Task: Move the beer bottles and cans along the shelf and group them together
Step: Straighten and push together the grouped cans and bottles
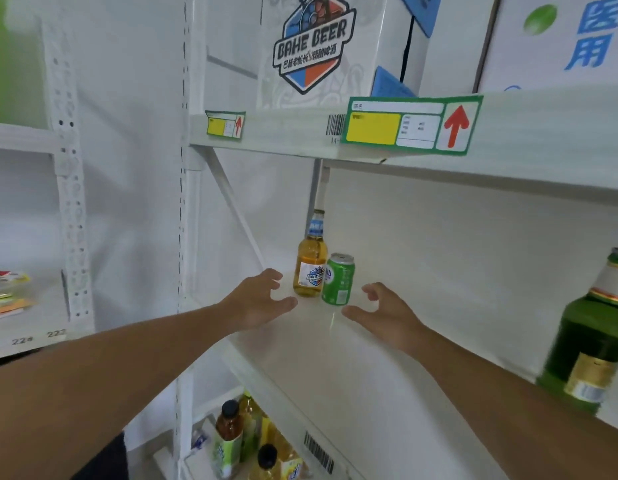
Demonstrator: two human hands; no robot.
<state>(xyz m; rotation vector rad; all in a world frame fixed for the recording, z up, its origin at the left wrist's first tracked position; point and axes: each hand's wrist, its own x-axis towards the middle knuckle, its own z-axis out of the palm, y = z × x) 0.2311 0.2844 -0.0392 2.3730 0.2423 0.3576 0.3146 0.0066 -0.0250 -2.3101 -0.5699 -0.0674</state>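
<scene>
At the far left of the shelf [335, 348], amber bottle [311, 261] and green can [338, 279] stand grouped; green bottle [591, 341] remains right. Both hands, left hand [262, 299] and right hand [387, 315], hover spread, empty.

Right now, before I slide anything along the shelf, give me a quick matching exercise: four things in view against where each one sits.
Things:
1. amber bottle
2. green can
3. green bottle
4. Bahe Beer box

Places:
A. upper shelf
B. far right edge of the middle shelf
C. far end of the middle shelf, left of the pair
D. touching the amber bottle's right side

Pairs: 1-C, 2-D, 3-B, 4-A
</scene>
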